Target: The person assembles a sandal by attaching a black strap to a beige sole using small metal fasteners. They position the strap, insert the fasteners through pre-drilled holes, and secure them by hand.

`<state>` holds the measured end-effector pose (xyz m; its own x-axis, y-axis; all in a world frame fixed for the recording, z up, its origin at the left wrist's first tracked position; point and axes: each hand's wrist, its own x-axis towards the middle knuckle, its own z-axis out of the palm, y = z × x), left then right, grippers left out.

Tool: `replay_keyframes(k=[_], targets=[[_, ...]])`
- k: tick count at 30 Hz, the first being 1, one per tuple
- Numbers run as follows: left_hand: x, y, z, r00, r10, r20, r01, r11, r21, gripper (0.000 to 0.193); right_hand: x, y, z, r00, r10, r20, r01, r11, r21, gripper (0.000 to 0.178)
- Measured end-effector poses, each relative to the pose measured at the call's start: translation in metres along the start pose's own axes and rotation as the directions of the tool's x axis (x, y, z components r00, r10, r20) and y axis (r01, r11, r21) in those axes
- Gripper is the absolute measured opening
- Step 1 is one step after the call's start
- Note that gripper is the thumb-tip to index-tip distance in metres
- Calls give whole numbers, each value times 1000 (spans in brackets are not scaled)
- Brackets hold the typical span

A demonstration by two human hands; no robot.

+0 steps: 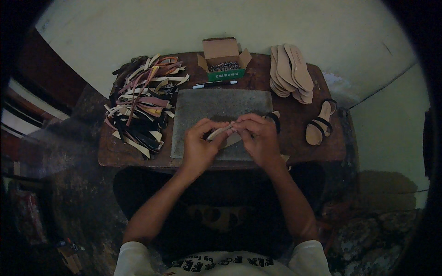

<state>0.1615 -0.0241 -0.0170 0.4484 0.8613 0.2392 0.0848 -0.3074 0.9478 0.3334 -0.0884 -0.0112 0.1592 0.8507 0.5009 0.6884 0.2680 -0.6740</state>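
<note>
Over the grey slab [193,108] both hands are closed on a pale tan sandal sole [230,140]. My left hand [199,140] pinches its near edge between thumb and fingers. My right hand [261,140] meets it there, fingertips nearly touching the left ones. Past the right hand's knuckles a black strap [275,122] crosses a tan sole end, apparently the same sandal. The fingers hide most of the sole's middle, and whatever small piece lies between the fingertips cannot be made out.
A heap of strap strips [142,101] covers the left of the wooden table [108,154]. An open cardboard box [225,72] of small nails stands at the back, a pen [214,84] before it. Stacked tan soles [290,69] and a black-strapped sandal [320,124] lie right.
</note>
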Motion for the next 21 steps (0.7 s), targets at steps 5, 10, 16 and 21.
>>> replay_keyframes(k=[5, 10, 16, 21], targets=[[-1, -5, 4, 999, -22, -39, 20, 998, -64, 21, 0, -9, 0, 999, 51, 15, -50, 996, -77, 18], [0, -2, 0, 1000, 11, -11, -11, 999, 41, 19, 3, -13, 1, 988, 135, 76, -135, 991, -3, 21], [2, -14, 1, 999, -51, -5, 51, 998, -22, 24, 6, 3, 1, 998, 32, 51, -36, 996, 79, 16], [2, -12, 3, 999, -23, -31, 22, 1000, -18, 22, 8, -4, 2, 996, 70, 50, -72, 996, 54, 13]])
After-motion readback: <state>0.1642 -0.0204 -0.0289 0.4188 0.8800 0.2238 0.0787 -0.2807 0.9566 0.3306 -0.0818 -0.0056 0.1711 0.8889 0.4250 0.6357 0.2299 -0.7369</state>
